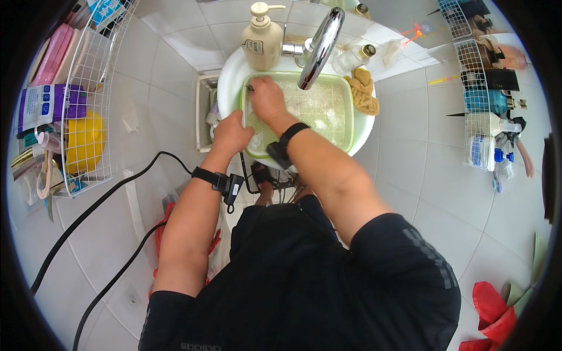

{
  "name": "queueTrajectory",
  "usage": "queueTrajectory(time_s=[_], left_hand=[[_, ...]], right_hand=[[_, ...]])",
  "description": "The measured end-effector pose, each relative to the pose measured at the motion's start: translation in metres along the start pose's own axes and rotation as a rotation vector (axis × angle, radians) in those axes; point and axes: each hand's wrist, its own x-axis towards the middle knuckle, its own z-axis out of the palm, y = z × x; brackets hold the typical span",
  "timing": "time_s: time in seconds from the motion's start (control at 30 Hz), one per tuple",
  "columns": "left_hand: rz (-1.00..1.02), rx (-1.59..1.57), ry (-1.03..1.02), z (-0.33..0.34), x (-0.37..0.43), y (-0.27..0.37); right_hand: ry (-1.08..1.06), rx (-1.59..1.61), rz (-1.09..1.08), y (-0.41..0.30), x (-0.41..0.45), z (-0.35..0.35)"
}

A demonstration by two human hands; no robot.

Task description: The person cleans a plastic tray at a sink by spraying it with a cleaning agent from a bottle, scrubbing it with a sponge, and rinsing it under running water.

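A light green perforated plastic basket (351,127) lies across the white washbasin (228,87), with whitish foam or water in it. My left hand (232,134) grips the basket's left rim near its front corner. Inside the back left corner, the fingers of my right hand (268,98) are closed around a small dark object (250,87), too hidden to name. The chrome faucet (322,48) arches over the basket's back edge. A crumpled tan cloth (363,92) rests on the basin at the basket's right.
A cream pump bottle (262,46) and a clear glass bottle (353,59) stand behind the basket. White wire racks with toiletries hang at the left (107,87) and right (476,101). Below left of the basin is a white-framed rack (199,114). Black cables run at my left.
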Motion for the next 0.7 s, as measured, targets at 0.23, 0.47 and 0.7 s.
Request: queueTrajectory(time_s=[0.23,0.47,0.7], left_hand=[[-0.041,-0.137,-0.056,-0.016,-0.011,0.008],[0.011,-0.074,-0.033,-0.007,-0.004,0.012],[-0.037,-0.154,-0.006,-0.009,-0.011,0.006]], right_hand=[[0.024,-0.257,0.059,0.074,-0.008,-0.072],[-0.001,-0.029,0.037,-0.008,-0.001,0.006],[-0.679,-0.070,-0.402,0.012,-0.037,-0.054]])
